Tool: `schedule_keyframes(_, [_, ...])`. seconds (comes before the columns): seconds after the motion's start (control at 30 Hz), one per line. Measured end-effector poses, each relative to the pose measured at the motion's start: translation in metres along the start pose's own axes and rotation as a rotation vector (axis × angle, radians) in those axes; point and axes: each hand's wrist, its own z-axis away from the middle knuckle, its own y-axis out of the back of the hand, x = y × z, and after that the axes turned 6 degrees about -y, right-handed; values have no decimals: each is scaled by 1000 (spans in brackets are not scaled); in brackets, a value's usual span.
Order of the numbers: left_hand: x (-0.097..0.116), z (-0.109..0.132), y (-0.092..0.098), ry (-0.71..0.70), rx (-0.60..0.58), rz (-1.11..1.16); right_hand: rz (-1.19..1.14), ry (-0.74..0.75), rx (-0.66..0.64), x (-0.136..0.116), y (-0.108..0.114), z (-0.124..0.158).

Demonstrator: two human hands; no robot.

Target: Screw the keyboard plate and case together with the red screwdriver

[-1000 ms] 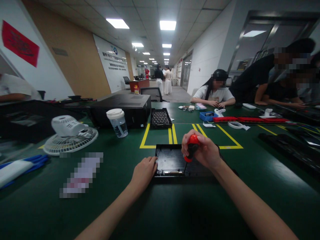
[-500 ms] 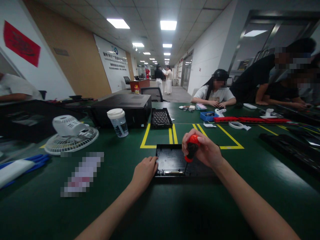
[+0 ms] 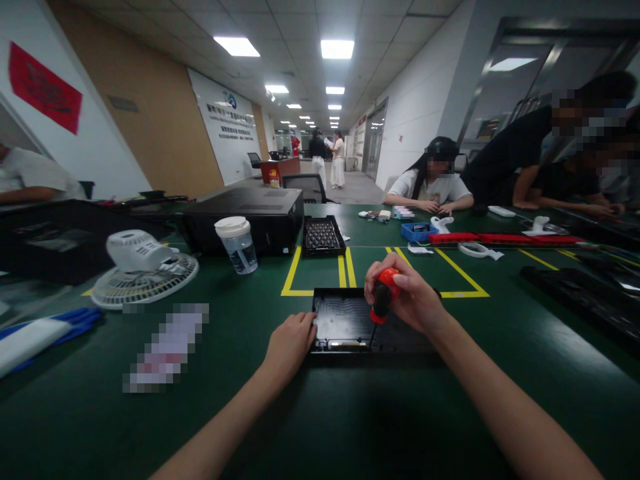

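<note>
A shallow black rectangular casing (image 3: 337, 319) with a raised rim lies flat on the green table in front of me. My left hand (image 3: 293, 340) grips its left edge, fingers bent over the rim. In my right hand (image 3: 405, 293) is a screwdriver (image 3: 384, 297) with a red and black handle, held from above with the fingers closed around it. The screwdriver leans slightly, and its thin shaft points down to the front inner edge of the casing. The exact contact at the tip is too small to make out. My right hand and forearm cover part of the casing's right side.
Beyond the casing are yellow tape lines (image 3: 305, 293), a black tray (image 3: 323, 237) and a big black box (image 3: 245, 217). To the left stand a lidded cup (image 3: 237, 247) and a white fan (image 3: 143, 273). A blue bin (image 3: 419, 232) sits at the right; people work across the table.
The screwdriver handle has tilted very slightly, with its shaft staying at the front edge of the casing. My left hand stays on the casing's left edge.
</note>
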Motion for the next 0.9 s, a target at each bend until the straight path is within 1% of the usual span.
schedule_keyframes(0.3, [1,-1,1,15,-17,2,14,15,23,0,2,-2])
schedule_keyframes(0.67, [1,-1,0,7,-8,-15,32,41,52,4,6,-2])
schedule_keyframes(0.9, [1,-1,-1,5,-8,-5,77,66,92,5,8,-3])
